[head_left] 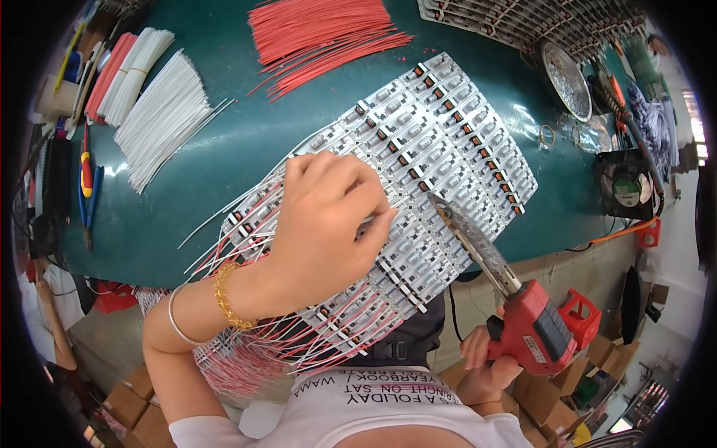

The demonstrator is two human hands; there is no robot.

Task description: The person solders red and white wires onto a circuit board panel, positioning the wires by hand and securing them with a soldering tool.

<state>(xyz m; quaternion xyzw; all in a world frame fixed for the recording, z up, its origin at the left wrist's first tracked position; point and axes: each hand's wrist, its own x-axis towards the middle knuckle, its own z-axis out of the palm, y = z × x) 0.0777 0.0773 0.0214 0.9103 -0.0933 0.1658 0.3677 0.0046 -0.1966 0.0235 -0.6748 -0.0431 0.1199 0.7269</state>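
Note:
A large sheet of joined small circuit boards point(455, 142) lies at a slant across the table's near edge. Above its middle, my left hand point(325, 216) is closed, thumb and forefinger pinching what looks like a thin white wire point(402, 200). My right hand point(487, 366) is wrapped round the handle of a red soldering gun point(534, 328). The gun's long, dark tip reaches over the boards, a short way right of my left fingertips. Red and white wires point(358, 317) hang from the sheet's left and near sides, partly hidden under my left forearm.
Loose red wires point(321, 37) and white wires point(164, 116) lie at the far side, beside tied bundles point(134, 75). Blue-handled pliers point(89, 198) rest at left. On the right are a metal dish point(565, 81) and a small black fan point(626, 187). More boards point(523, 22) lie behind.

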